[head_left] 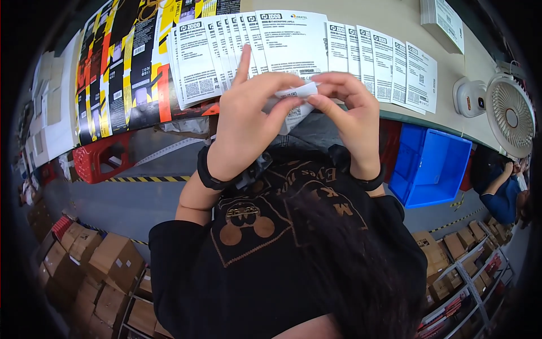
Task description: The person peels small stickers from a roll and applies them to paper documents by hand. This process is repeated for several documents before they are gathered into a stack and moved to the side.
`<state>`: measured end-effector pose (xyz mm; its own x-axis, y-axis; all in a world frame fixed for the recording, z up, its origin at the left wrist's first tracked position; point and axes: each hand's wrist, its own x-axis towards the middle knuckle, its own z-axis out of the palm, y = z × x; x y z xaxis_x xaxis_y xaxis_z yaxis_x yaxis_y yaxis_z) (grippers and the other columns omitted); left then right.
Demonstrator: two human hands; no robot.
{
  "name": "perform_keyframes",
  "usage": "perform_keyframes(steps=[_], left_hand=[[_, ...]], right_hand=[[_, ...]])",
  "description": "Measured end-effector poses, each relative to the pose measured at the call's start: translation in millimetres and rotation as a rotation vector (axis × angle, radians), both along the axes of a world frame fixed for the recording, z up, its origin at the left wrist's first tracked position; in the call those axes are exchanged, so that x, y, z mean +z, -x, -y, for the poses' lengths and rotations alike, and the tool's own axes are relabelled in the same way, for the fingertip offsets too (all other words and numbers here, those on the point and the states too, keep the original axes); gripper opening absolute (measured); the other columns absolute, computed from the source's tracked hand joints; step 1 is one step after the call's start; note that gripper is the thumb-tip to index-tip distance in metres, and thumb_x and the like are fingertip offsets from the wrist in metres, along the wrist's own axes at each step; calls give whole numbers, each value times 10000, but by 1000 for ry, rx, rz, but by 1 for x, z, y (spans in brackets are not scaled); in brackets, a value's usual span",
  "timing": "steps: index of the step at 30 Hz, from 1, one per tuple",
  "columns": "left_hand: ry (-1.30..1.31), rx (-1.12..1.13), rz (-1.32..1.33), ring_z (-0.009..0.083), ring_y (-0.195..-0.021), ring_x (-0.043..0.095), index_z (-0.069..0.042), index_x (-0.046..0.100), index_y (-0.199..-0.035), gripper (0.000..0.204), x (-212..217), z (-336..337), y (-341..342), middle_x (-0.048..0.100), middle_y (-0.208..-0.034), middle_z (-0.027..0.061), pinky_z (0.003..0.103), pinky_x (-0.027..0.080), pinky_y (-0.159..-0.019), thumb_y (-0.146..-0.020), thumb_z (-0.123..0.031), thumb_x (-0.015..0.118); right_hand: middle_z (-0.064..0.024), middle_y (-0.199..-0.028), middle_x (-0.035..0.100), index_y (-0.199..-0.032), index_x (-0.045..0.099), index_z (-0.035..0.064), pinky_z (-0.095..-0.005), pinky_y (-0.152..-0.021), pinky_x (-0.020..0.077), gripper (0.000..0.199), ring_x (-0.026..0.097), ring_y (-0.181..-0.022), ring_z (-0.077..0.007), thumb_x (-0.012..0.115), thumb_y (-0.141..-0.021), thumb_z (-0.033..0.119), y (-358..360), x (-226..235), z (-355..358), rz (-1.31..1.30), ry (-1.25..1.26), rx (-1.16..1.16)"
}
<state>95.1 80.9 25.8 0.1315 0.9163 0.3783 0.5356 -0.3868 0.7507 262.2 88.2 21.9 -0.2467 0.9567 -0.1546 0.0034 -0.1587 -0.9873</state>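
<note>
My left hand and my right hand meet over the table's near edge. Between thumb and fingers, both pinch a small white label with a square code on it. More white label sheet hangs below the fingers, partly hidden by them. The left index finger points away over the white printed cards. These flat cards lie overlapped in a fanned row, and one wide card lies on top, just beyond my hands. The row continues to the right with several more cards.
Black, yellow and red printed packaging sheets cover the table's left part. At right are a white fan and a stack of white cards. A blue crate and a red stool stand below the edge. Another person sits far right.
</note>
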Motion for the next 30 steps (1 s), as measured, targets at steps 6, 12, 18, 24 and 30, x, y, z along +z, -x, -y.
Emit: perform_keyframes(steps=[6, 12, 18, 24, 30], left_hand=[[267, -174, -5, 206, -493, 535, -6, 629, -743, 121, 0, 0, 6, 546, -561, 88, 452, 297, -1046, -715, -104, 695], [254, -89, 134, 207, -465, 519, 1, 619, -695, 143, -3, 1, 2, 510, -510, 83, 447, 320, -1032, -723, -117, 694], [-74, 180, 36, 209, -462, 523, -19, 625, -731, 123, 3, -9, -11, 529, -512, 63, 447, 260, -1067, -717, -120, 694], [161, -57, 128, 186, -466, 530, -30, 632, -749, 105, -6, -8, 1, 551, -526, 45, 444, 230, -1082, -714, -108, 692], [182, -90, 116, 128, -466, 522, -32, 640, -731, 74, -9, -8, 5, 582, -556, 36, 436, 223, -1087, -723, -92, 682]], right_hand=[[-107, -919, 603, -957, 581, -42, -236, -748, 466, 156, 582, -870, -148, 598, -802, -36, -7, -15, -8, -85, -249, -62], [-124, -922, 589, -1223, 419, -26, -272, -768, 491, 467, 596, -885, -178, 587, -790, -67, 0, -7, -9, -376, -79, -171], [-128, -916, 586, -1277, 344, -20, -267, -748, 507, 576, 609, -856, -178, 598, -766, -96, -5, -14, -4, -203, -26, 2], [-116, -856, 589, -1234, 378, -32, -254, -731, 501, 533, 607, -831, -169, 606, -758, -106, 1, -15, -6, -229, -48, -94], [-118, -847, 591, -1251, 339, -27, -253, -732, 491, 564, 599, -822, -169, 609, -761, -101, 0, -15, -9, -164, -138, -104]])
